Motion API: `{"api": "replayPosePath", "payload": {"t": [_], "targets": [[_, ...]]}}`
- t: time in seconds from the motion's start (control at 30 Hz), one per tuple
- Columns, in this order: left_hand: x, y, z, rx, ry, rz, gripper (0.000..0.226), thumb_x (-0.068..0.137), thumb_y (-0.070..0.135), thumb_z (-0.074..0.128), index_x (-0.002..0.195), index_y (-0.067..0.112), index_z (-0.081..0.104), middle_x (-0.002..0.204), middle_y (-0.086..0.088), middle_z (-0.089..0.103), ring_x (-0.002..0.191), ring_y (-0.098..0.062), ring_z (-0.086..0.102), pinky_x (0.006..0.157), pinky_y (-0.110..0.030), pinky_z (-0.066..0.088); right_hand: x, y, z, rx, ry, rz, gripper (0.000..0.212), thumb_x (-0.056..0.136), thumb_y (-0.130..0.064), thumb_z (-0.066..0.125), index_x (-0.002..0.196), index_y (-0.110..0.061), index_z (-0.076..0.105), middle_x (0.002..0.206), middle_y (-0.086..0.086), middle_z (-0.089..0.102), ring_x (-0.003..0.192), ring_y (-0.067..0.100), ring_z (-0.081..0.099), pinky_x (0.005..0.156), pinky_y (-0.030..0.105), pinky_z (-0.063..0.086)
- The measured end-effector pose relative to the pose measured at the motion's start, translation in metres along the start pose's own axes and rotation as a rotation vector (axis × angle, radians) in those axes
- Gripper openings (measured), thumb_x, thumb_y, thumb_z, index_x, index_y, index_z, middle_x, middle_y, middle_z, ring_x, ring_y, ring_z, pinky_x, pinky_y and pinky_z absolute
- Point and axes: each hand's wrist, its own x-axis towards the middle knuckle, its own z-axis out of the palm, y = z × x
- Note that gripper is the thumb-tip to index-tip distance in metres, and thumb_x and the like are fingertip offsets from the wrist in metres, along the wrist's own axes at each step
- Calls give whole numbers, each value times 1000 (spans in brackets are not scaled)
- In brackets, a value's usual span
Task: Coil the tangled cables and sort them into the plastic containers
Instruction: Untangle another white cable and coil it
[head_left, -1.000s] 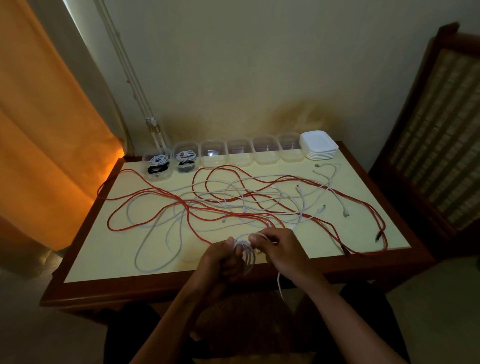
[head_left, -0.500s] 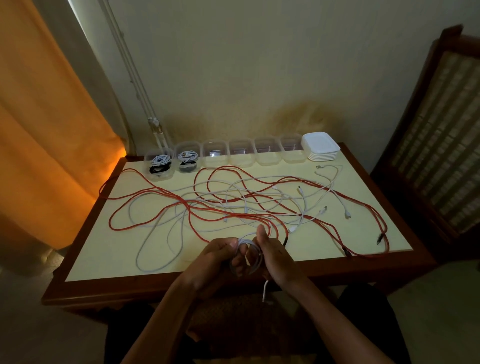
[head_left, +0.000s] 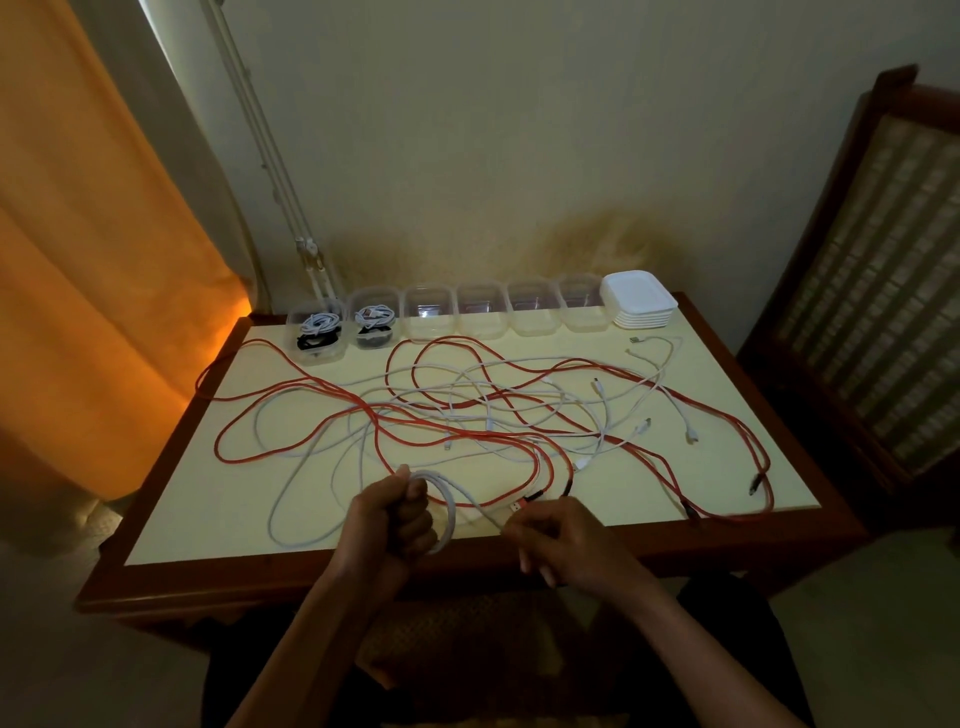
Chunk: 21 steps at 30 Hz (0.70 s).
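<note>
Several loops of white cable (head_left: 448, 512), light and limp, clamped in left hand (head_left: 397, 519); right hand (head_left: 561, 538) pinching its loose tail. Best gripped across all loops.

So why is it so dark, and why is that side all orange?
Head view: the room is dim; daylight glows through the orange curtain, brightening the table's left edge. The wide lens bends the wall pipe. The right hand looks slightly blurred.
</note>
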Motion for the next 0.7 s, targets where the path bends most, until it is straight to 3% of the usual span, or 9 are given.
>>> {"api": "replayPosePath", "payload": {"t": [0.13,0.2,0.27,0.37,0.47,0.53,0.6,0.63,0.7], "targets": [[6,-10,11,-220,10,-23,36,100,29,37,76,7,53,54,4,24,44,-9,22,44,-24,24,-4,-3,27,-37,-10,6,23,99,-33,54,105,-20,72,73,10,69,44,8,52,47,16,40],[11,-15,15,-357,-13,-37,33,96,31,40,94,3,56,62,2,29,53,-11,28,58,-27,28,-2,-7,36,-110,-13,-15,27,101,-33,50,104,-15,71,69,7,68,42,4,52,47,13,39],[16,-20,15,-360,15,-20,47,98,39,36,112,-2,55,68,0,34,63,-14,32,68,-30,30,-2,-12,39,-157,-75,18,29,102,-32,49,105,-10,68,69,3,67,44,3,54,50,15,44],[17,-25,13,-113,75,34,74,97,61,20,120,0,54,70,-2,42,67,-17,38,72,-32,33,0,-19,32,-203,-234,131,26,99,-29,55,106,-7,66,72,3,68,51,8,60,57,21,51],[20,-31,10,249,113,119,81,85,65,22,129,4,50,73,-2,45,68,-15,42,69,-29,37,3,-28,23,-287,-314,176,20,97,-29,60,104,-11,67,72,-1,68,58,10,64,63,26,53],[21,-36,6,504,85,135,77,88,61,25,140,7,41,83,-3,52,76,-16,49,73,-28,43,4,-33,19,-343,-236,101,18,97,-30,59,102,-15,69,76,-4,67,68,8,66,68,27,53],[14,-38,10,785,-75,171,61,97,53,26,143,14,39,115,0,58,105,-16,56,91,-29,47,6,-35,17,-344,-109,2,16,97,-28,58,94,-17,69,76,-7,66,68,4,63,69,27,53],[9,-36,13,854,-173,180,54,98,49,27,134,14,49,118,6,61,108,-10,57,91,-26,47,7,-35,15,-327,-45,-39,14,97,-27,60,91,-19,70,74,-9,65,67,2,63,70,28,54],[4,-30,18,853,-309,133,49,95,46,30,99,9,62,84,11,66,77,-3,59,72,-16,45,10,-32,12,-283,77,-86,11,91,-28,68,90,-20,74,75,-13,68,73,0,64,72,28,57]]}}
